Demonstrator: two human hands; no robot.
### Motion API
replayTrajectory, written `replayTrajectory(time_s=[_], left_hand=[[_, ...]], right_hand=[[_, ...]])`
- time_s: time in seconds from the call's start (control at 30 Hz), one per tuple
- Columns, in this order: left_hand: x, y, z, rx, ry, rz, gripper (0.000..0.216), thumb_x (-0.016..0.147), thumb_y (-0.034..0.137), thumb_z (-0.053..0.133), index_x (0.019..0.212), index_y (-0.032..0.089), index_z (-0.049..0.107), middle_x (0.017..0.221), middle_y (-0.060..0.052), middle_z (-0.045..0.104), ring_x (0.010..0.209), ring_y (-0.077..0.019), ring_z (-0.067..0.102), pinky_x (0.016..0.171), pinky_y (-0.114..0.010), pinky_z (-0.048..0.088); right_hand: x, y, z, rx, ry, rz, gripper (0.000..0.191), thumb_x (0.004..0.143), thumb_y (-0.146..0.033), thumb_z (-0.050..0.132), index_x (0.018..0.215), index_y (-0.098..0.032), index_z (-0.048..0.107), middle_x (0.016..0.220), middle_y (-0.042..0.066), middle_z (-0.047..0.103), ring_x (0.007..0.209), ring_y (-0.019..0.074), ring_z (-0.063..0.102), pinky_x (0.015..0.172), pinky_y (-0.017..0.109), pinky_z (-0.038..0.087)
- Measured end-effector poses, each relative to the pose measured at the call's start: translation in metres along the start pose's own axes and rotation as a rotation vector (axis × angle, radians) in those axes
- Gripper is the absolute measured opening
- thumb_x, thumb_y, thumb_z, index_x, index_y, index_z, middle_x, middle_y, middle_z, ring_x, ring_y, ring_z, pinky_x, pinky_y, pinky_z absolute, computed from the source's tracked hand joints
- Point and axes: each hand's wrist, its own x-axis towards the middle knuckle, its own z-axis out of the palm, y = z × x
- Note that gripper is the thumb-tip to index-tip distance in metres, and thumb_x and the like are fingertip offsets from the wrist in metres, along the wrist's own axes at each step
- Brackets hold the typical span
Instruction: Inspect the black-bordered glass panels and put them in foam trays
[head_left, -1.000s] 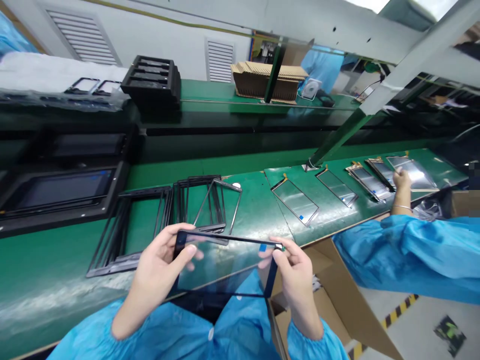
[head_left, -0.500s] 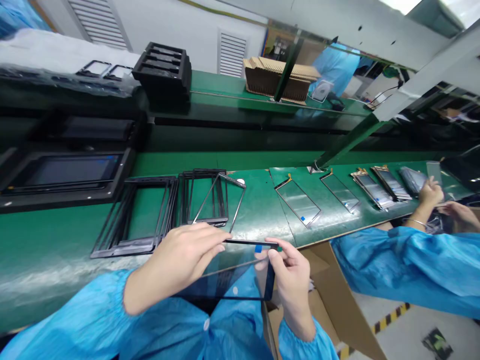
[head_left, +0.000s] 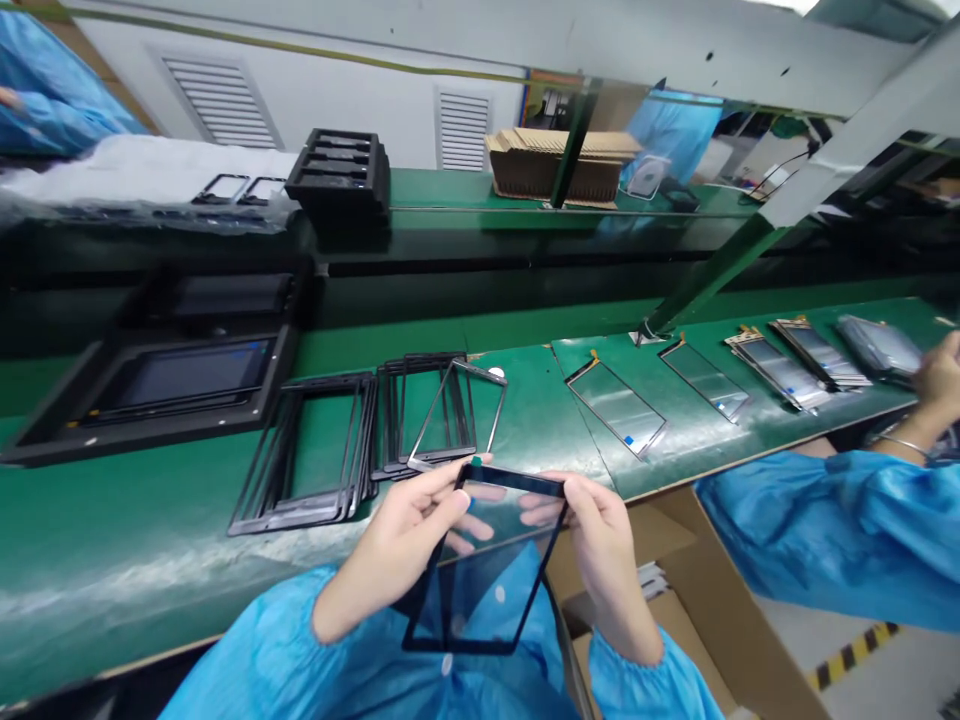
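Observation:
A clear glass touch panel (head_left: 491,580) with a black border is held up in front of my body, its long sides slanting toward me. My left hand (head_left: 409,525) grips its upper left corner, thumb on the face and fingers behind, visible through the glass. At the upper right corner, my right hand (head_left: 600,530) pinches the edge in the same way. A green tab shows at the top left corner. Just beyond lie a pale frame (head_left: 491,425) and a stack of black frames (head_left: 390,460); a larger stack of black frames (head_left: 304,515) is to the left.
A black tray (head_left: 187,418) with a dark screen sits at left. Glass panels (head_left: 622,400) lie along the green bench (head_left: 525,440) to the right, near a co-worker's hand (head_left: 937,385). Below is an open cardboard box (head_left: 675,560). A green post (head_left: 705,275) rises behind.
The panel has turned from lying lengthwise across me to standing more upright, its face now visible. My left hand has shifted to its corner. The view has swung slightly left.

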Motion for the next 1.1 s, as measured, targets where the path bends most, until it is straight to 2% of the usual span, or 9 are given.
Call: replayTrajectory(time_s=[0.17,0.37,0.47,0.57,0.63,0.67,0.8,0.93,1.1], left_hand=[[0.0,-0.006,-0.002,-0.045,0.0,0.007,0.056,0.1,0.051,0.071,0.146,0.018,0.066,0.128,-0.019,0.08,0.086,-0.0253,0.084,0.07,-0.03,0.068],[-0.003,-0.005,-0.006,0.018,0.006,-0.004,0.056,0.103,0.048,0.066,0.152,0.022,0.063,0.132,-0.017,0.079,0.088,-0.0259,0.083,0.071,-0.032,0.069],[-0.003,0.001,-0.006,0.259,0.039,0.135,0.057,0.099,0.041,0.07,0.154,0.029,0.062,0.143,-0.011,0.075,0.11,-0.0285,0.08,0.092,-0.035,0.066],[-0.001,0.009,-0.005,0.583,-0.066,0.219,0.068,0.092,0.031,0.077,0.156,0.04,0.058,0.136,-0.004,0.079,0.115,-0.0288,0.078,0.104,-0.038,0.06],[0.0,0.012,-0.005,0.62,-0.156,0.16,0.058,0.093,0.031,0.074,0.15,0.038,0.065,0.121,-0.003,0.084,0.1,-0.0275,0.081,0.094,-0.037,0.063],[0.0,0.013,-0.004,0.572,-0.165,0.111,0.051,0.096,0.033,0.071,0.147,0.035,0.068,0.115,-0.004,0.086,0.093,-0.0266,0.082,0.086,-0.035,0.065],[-0.005,0.009,-0.007,0.236,-0.003,-0.002,0.041,0.099,0.038,0.066,0.137,0.023,0.068,0.111,-0.011,0.086,0.084,-0.0239,0.083,0.062,-0.026,0.063],[-0.005,0.004,-0.01,0.091,0.108,0.047,0.041,0.095,0.039,0.072,0.131,0.019,0.068,0.106,-0.013,0.086,0.078,-0.0227,0.083,0.057,-0.024,0.062],[-0.001,-0.002,-0.015,0.049,0.201,0.084,0.046,0.093,0.048,0.075,0.126,0.017,0.067,0.104,-0.015,0.085,0.072,-0.0241,0.082,0.051,-0.025,0.061]], right_hand=[[-0.002,-0.008,0.008,0.012,-0.004,-0.034,0.041,0.093,-0.06,0.074,0.084,-0.021,0.083,0.071,0.008,0.084,0.057,0.0269,0.08,0.059,0.035,0.066],[-0.005,-0.014,0.007,-0.05,-0.003,-0.105,0.038,0.096,-0.058,0.07,0.087,-0.022,0.081,0.069,0.004,0.083,0.054,0.0257,0.079,0.058,0.036,0.067],[-0.006,-0.016,0.013,-0.156,-0.081,-0.127,0.034,0.101,-0.047,0.065,0.087,-0.022,0.082,0.071,0.004,0.084,0.057,0.024,0.08,0.06,0.033,0.066],[-0.006,-0.019,0.027,-0.313,-0.219,-0.16,0.021,0.096,-0.033,0.071,0.085,-0.023,0.085,0.074,0.003,0.085,0.064,0.0227,0.082,0.064,0.029,0.065],[-0.006,-0.02,0.03,-0.298,-0.186,-0.195,0.013,0.09,-0.028,0.075,0.088,-0.024,0.087,0.077,0.002,0.086,0.068,0.0219,0.082,0.066,0.028,0.065],[-0.005,-0.02,0.027,-0.279,-0.116,-0.224,0.013,0.091,-0.028,0.075,0.093,-0.025,0.087,0.083,0.003,0.087,0.073,0.022,0.082,0.071,0.029,0.066],[-0.003,-0.012,-0.009,-0.357,0.21,-0.374,0.03,0.102,-0.042,0.064,0.106,-0.024,0.087,0.12,0.011,0.084,0.111,0.0276,0.079,0.098,0.039,0.063],[-0.001,0.01,-0.04,-0.185,0.16,-0.148,0.047,0.101,-0.058,0.062,0.113,-0.019,0.085,0.109,0.017,0.086,0.091,0.0319,0.084,0.082,0.04,0.068],[-0.01,0.016,-0.03,-0.048,0.187,-0.052,0.046,0.087,-0.051,0.083,0.12,-0.02,0.078,0.082,0.01,0.086,0.061,0.0267,0.082,0.062,0.033,0.066]])
